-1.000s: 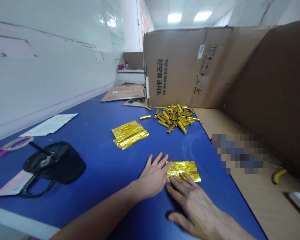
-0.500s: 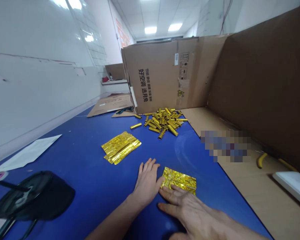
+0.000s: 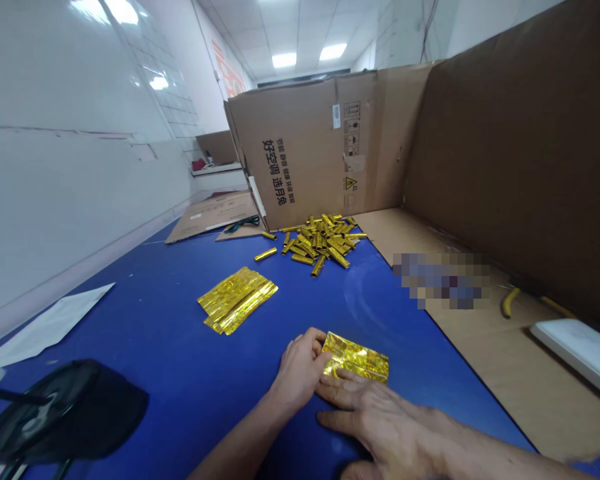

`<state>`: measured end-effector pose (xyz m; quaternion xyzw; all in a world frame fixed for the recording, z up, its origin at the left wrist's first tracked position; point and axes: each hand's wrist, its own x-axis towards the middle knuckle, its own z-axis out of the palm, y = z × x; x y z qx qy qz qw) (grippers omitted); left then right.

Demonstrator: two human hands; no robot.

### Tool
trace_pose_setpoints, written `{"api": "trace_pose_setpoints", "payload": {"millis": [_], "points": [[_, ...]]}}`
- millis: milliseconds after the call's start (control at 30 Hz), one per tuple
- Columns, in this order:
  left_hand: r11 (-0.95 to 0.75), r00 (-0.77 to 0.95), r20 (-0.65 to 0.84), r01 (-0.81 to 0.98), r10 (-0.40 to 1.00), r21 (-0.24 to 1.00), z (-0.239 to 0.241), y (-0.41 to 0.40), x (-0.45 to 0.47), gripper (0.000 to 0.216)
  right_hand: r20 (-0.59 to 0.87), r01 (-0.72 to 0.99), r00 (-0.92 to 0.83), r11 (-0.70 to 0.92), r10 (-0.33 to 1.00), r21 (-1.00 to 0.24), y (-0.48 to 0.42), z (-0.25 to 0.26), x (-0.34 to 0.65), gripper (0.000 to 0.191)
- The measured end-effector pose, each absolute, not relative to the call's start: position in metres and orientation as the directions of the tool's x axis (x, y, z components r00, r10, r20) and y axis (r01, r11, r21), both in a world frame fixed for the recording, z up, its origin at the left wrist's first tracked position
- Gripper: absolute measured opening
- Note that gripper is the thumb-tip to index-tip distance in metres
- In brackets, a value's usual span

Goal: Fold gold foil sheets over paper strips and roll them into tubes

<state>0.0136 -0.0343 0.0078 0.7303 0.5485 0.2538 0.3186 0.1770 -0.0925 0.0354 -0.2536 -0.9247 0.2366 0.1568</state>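
A shiny gold foil sheet (image 3: 359, 357) lies flat on the blue table, close in front of me. At its left edge, my left hand (image 3: 299, 368) has its fingers drawn together and curled, with the index finger and thumb closed on the edge. My right hand (image 3: 380, 417) is spread out, its fingertips resting on the lower edge of the same sheet, and its thumb is held apart. A stack of similar gold sheets (image 3: 237, 300) lies to the left. Farther back is a heap of several small rolled gold tubes (image 3: 320, 241).
Cardboard box walls (image 3: 307, 153) stand behind the heap and along the right. A black device with a stalk (image 3: 80, 413) occupies the near left, below white paper (image 3: 50, 327). Dark scissors (image 3: 244, 225) lie by flat cardboard at the back. A white box (image 3: 580, 350) sits on the right.
My left hand's fingers, stretched flat before, have curled in and closed at the sheet's left edge. My right hand stays on the lower edge. The view has shifted slightly.
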Motion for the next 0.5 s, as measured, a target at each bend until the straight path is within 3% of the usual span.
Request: {"api": "trace_pose_setpoints", "payload": {"millis": [100, 233, 300, 400, 500], "points": [[-0.116, 0.298, -0.034, 0.473, 0.954, 0.874, 0.011, -0.036, 0.014, 0.01, 0.296, 0.393, -0.732, 0.736, 0.613, -0.551, -0.09, 0.033, 0.179, 0.025], [-0.072, 0.434, -0.1, 0.363, 0.895, 0.929, 0.017, -0.041, 0.014, 0.019, 0.459, 0.535, -0.353, 0.578, 0.816, -0.617, -0.08, 0.037, 0.187, 0.018], [-0.087, 0.493, -0.117, 0.371, 0.862, 0.925, 0.019, -0.045, 0.015, 0.022, 0.396, 0.59, -0.299, 0.494, 0.868, -0.638, -0.076, 0.04, 0.19, 0.021], [-0.1, 0.526, -0.133, 0.392, 0.84, 0.914, 0.02, -0.051, 0.016, 0.019, 0.232, 0.607, -0.4, 0.446, 0.887, -0.658, -0.073, 0.039, 0.19, 0.021], [-0.123, 0.533, -0.122, 0.4, 0.837, 0.908, 0.02, -0.052, 0.017, 0.012, 0.171, 0.572, -0.404, 0.394, 0.898, -0.719, -0.072, 0.03, 0.187, 0.027]]}}
